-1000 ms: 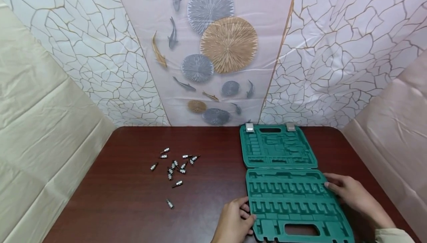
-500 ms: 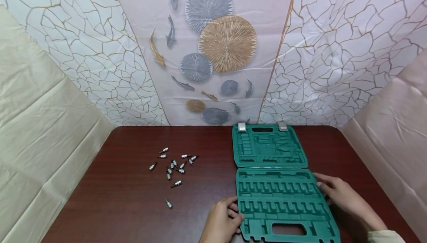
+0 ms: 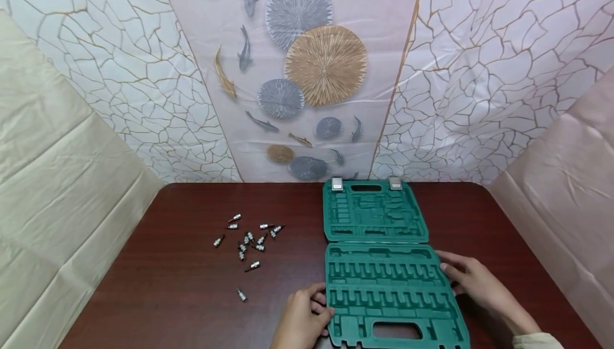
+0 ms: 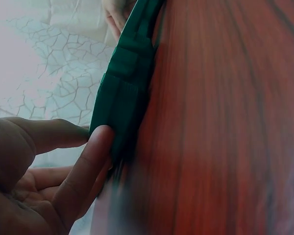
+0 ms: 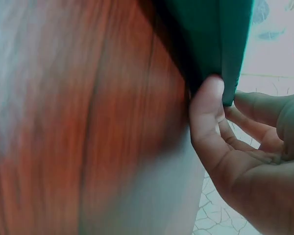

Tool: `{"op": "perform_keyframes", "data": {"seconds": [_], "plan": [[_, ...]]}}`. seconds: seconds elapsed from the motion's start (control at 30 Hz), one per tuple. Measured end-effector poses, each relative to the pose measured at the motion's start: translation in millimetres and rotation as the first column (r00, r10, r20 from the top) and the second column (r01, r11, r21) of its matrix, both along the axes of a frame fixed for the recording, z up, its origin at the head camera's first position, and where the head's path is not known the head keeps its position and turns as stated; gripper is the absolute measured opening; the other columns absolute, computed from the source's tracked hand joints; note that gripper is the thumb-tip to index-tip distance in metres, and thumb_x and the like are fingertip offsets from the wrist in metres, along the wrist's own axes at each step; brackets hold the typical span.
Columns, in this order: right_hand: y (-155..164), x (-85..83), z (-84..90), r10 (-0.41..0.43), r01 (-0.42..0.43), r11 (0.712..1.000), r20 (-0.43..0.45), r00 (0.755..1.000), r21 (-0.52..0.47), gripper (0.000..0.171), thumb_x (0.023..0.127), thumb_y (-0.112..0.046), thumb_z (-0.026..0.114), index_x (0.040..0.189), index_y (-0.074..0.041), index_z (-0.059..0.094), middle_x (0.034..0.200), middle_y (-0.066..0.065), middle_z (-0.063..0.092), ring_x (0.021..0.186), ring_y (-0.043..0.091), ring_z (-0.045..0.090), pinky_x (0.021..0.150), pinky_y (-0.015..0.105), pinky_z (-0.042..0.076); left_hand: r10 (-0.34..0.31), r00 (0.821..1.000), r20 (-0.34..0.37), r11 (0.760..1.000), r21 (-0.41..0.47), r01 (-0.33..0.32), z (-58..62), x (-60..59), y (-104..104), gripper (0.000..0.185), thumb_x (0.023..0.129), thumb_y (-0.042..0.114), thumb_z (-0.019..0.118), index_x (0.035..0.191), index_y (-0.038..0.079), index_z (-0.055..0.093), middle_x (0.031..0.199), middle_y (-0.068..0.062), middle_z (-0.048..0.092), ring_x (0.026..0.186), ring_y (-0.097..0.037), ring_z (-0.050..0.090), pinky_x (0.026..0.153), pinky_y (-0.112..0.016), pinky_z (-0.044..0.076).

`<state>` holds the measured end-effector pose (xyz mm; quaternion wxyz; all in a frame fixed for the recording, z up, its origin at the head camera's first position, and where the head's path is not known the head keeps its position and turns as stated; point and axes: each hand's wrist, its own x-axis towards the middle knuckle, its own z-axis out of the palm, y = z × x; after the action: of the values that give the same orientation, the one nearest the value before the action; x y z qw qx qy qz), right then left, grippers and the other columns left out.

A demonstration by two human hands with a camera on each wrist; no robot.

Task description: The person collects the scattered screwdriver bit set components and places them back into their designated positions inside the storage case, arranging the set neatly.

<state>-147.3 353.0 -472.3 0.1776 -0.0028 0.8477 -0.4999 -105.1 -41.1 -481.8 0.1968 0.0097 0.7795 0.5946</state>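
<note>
- You have slid the open green tool case (image 3: 384,274) to your left across the dark red table (image 3: 182,295); half a second ago and a second ago it lay further to your right, so both hands have been pushing and guiding it sideways.
- Your left hand (image 3: 302,319) pinches the case's left edge near the front corner: in the left wrist view the thumb (image 4: 83,171) presses the side wall and a finger lies over the top.
- Your right hand (image 3: 472,282) holds the opposite, right edge; the right wrist view shows its thumb (image 5: 206,107) under the rim and the fingers curled over it.
- The case lies flat and fully opened, lid half toward the wall with its two metal latches (image 3: 337,184), tray half toward you with the handle cutout (image 3: 397,331). Its moulded slots look unfilled.
- Left of the case, well apart from it, a scatter of small metal bits (image 3: 249,237) sits on the table, with one stray bit (image 3: 241,295) nearer to you.
- I judge the shift has brought the case closer to those bits, though a clear strip of table separates them.
</note>
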Motion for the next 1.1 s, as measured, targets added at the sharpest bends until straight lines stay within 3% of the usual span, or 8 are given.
{"op": "perform_keyframes", "data": {"seconds": [0.2, 0.47, 0.7, 0.9, 1.1], "plan": [[-9.6, -1.3, -2.7, -0.012, 0.012, 0.999, -0.001, 1.000, -0.030, 0.055, 0.114, -0.013, 0.047, 0.157, 0.016, 0.030, 0.120, 0.024, 0.069, 0.091, 0.025, 0.070, 0.072, 0.040, 0.061, 0.011, 1.000, -0.021, 1.000, -0.004, -0.011, -2.4, 0.7, -11.2, 0.048, 0.090, -0.002, 0.078, 0.136, -0.010, 0.063, 0.091, -0.003, 0.066, 0.068, -0.016, 0.067, 0.056, -0.035, 0.058], [-24.2, 0.1, -5.6, -0.059, 0.059, 0.997, 0.004, 0.998, -0.047, 0.042, 0.112, -0.011, 0.051, 0.144, 0.015, 0.044, 0.106, 0.013, 0.068, 0.085, 0.026, 0.066, 0.070, 0.040, 0.059, 0.027, 0.999, 0.032, 0.999, 0.045, -0.028, -8.5, 1.7, -28.4, 0.054, 0.093, 0.004, 0.078, 0.142, -0.008, 0.059, 0.099, -0.005, 0.067, 0.084, -0.017, 0.070, 0.061, -0.037, 0.061], [-34.1, -1.1, -6.7, -0.081, 0.080, 0.996, -0.023, 0.996, -0.031, 0.038, 0.112, -0.011, 0.052, 0.143, 0.012, 0.049, 0.102, 0.012, 0.069, 0.083, 0.025, 0.065, 0.068, 0.039, 0.059, 0.012, 0.998, 0.064, 0.997, 0.073, -0.017, -10.6, 0.0, -39.0, 0.057, 0.095, 0.006, 0.077, 0.146, -0.007, 0.055, 0.104, -0.007, 0.065, 0.084, -0.017, 0.068, 0.063, -0.038, 0.062], [-41.2, -2.7, -8.7, -0.065, 0.064, 0.997, -0.028, 0.997, -0.031, 0.038, 0.112, -0.013, 0.052, 0.142, 0.011, 0.051, 0.094, 0.011, 0.066, 0.079, 0.023, 0.062, 0.065, 0.039, 0.059, -0.016, 0.996, 0.085, 0.999, 0.049, 0.012, -10.9, -0.6, -48.5, 0.057, 0.098, 0.011, 0.076, 0.147, -0.006, 0.054, 0.106, -0.007, 0.064, 0.085, -0.017, 0.068, 0.064, -0.039, 0.062], [-48.0, -3.5, -8.2, -0.086, 0.087, 0.996, -0.031, 0.996, 0.030, 0.034, 0.112, -0.013, 0.053, 0.139, 0.007, 0.056, 0.087, 0.010, 0.063, 0.075, 0.024, 0.060, 0.061, 0.038, 0.057, -0.025, 0.997, 0.079, 1.000, 0.010, 0.025, -10.2, -0.2, -51.4, 0.055, 0.098, 0.011, 0.075, 0.146, -0.008, 0.054, 0.105, -0.006, 0.065, 0.086, -0.016, 0.070, 0.064, -0.039, 0.061]]}}
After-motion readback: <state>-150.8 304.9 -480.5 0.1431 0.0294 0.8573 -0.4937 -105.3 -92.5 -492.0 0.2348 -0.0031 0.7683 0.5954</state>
